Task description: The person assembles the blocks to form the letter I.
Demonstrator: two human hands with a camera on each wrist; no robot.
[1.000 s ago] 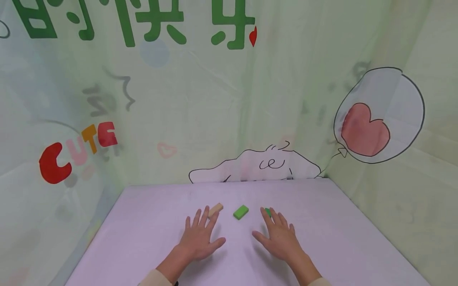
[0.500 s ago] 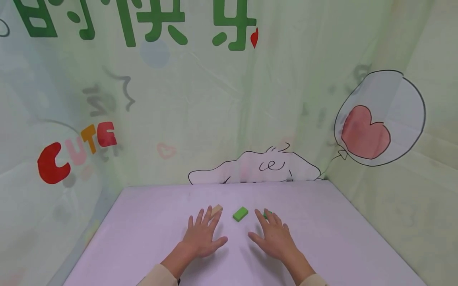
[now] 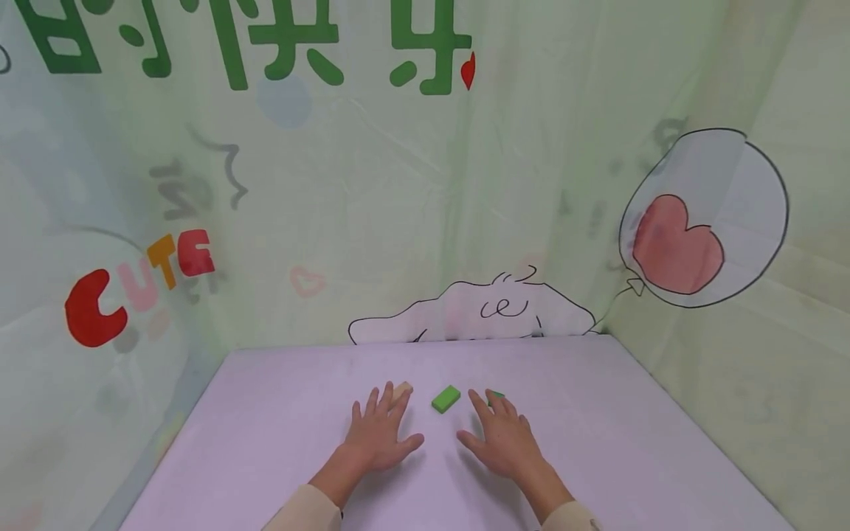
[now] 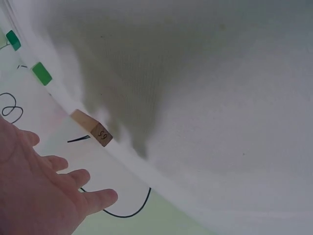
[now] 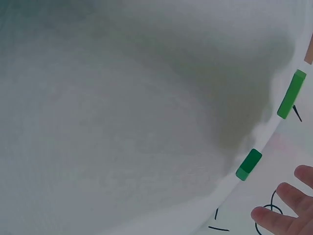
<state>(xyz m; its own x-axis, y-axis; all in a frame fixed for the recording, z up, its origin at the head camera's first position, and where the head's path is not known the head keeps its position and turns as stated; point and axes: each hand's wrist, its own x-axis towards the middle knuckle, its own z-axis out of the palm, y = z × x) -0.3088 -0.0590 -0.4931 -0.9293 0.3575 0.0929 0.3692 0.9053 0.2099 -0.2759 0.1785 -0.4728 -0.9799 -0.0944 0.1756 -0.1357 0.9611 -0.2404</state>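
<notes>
Both hands hover above the table with fingers spread, holding nothing. In the head view the left hand (image 3: pixel 378 437) partly covers a tan wooden block (image 3: pixel 402 390); the left wrist view shows that block (image 4: pixel 92 128) apart from the fingers, with dark markings like "59" or "65" on its end. A light green block (image 3: pixel 446 399) lies between the two hands. Beyond the fingers of the right hand (image 3: pixel 503 440) is a darker green block (image 3: pixel 495 398), partly hidden in the head view. That dark block (image 5: pixel 249 165) shows whole in the right wrist view.
The pale lilac table (image 3: pixel 265 413) reaches back to a printed curtain (image 3: pixel 372 184) that hangs behind it and along both sides. On the curtain are green characters, coloured letters and a balloon drawing.
My right hand has drifted a little to the left, and my left hand slightly to the right. The blocks keep their places on the table.
</notes>
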